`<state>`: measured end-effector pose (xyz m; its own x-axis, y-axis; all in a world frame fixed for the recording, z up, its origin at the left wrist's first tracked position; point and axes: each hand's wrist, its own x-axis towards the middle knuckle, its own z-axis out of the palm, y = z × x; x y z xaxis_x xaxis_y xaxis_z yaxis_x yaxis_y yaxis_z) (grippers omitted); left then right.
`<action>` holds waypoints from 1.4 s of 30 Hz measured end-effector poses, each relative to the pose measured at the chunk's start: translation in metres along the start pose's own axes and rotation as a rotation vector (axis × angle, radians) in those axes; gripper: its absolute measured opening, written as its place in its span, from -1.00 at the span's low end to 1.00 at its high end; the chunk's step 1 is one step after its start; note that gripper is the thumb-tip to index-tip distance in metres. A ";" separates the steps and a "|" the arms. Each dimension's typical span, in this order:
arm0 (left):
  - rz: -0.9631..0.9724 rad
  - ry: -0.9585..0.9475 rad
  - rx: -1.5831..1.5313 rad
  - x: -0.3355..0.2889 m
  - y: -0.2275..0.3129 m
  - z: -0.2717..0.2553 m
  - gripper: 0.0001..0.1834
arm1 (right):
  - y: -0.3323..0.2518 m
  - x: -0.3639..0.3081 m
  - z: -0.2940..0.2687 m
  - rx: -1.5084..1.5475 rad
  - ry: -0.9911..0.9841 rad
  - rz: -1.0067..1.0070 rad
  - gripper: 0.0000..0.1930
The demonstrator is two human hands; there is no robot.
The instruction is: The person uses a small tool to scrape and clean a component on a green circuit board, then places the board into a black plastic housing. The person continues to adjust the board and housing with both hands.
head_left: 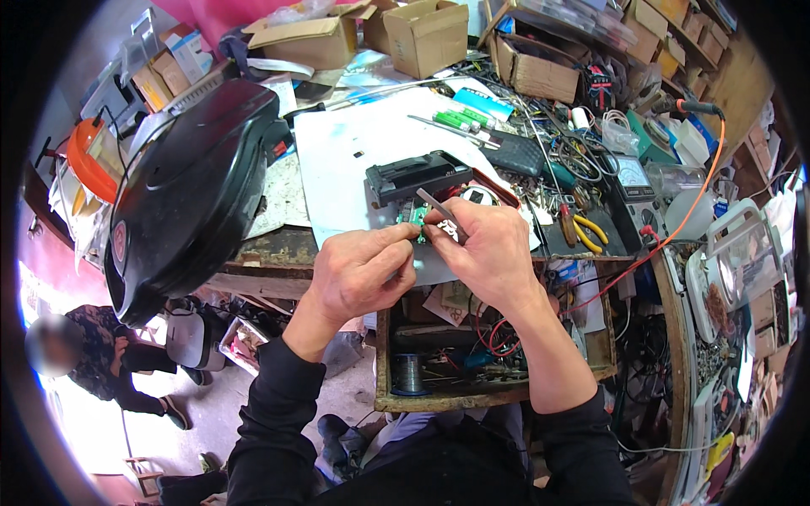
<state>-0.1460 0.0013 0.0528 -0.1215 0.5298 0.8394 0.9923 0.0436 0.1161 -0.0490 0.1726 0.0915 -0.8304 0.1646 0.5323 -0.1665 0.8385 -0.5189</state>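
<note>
My left hand (361,268) is closed, its fingertips pinching at the edge of a small green circuit board (413,212). Close against it, my right hand (491,246) grips a flat grey metal strip-like tool (433,202), one end sticking up past the thumb; its other end is hidden. A small white-and-black part (448,228) shows between the right fingers. Just beyond the hands lies an opened black plastic casing (418,175), with a round white-rimmed part (481,196) beside it. All of this sits over a white sheet (337,181) on the bench.
A large black hard case (198,185) stands at left. Green batteries (464,118), yellow-handled pliers (588,234) and a multimeter (633,177) lie to the right. Below is an open drawer (498,396) with a solder spool (409,374). Cardboard boxes (426,38) line the back. A person (101,346) sits at lower left.
</note>
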 end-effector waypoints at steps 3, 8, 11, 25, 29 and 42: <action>-0.001 0.006 -0.002 -0.001 -0.001 0.001 -0.82 | 0.001 0.000 0.002 -0.012 0.003 -0.009 -0.88; 0.001 0.000 -0.003 -0.002 -0.001 0.000 -0.81 | -0.001 0.001 0.002 -0.018 -0.043 0.028 -0.88; 0.006 0.009 0.001 -0.002 0.000 0.001 -0.81 | 0.000 0.002 0.003 -0.006 -0.042 0.024 -0.87; -0.084 0.143 -0.119 -0.002 0.000 -0.001 -0.80 | 0.000 0.002 0.005 -0.010 -0.043 0.000 -0.86; -0.412 0.114 -0.150 0.000 0.007 -0.006 -0.90 | 0.000 0.001 0.004 -0.026 -0.037 -0.008 -0.86; -1.047 -0.046 -0.364 0.017 -0.003 -0.026 -0.77 | 0.005 0.000 0.006 -0.033 -0.009 -0.062 -0.89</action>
<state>-0.1518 -0.0122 0.0803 -0.8871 0.4078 0.2162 0.3329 0.2408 0.9117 -0.0537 0.1736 0.0849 -0.8239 0.1068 0.5566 -0.2006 0.8635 -0.4627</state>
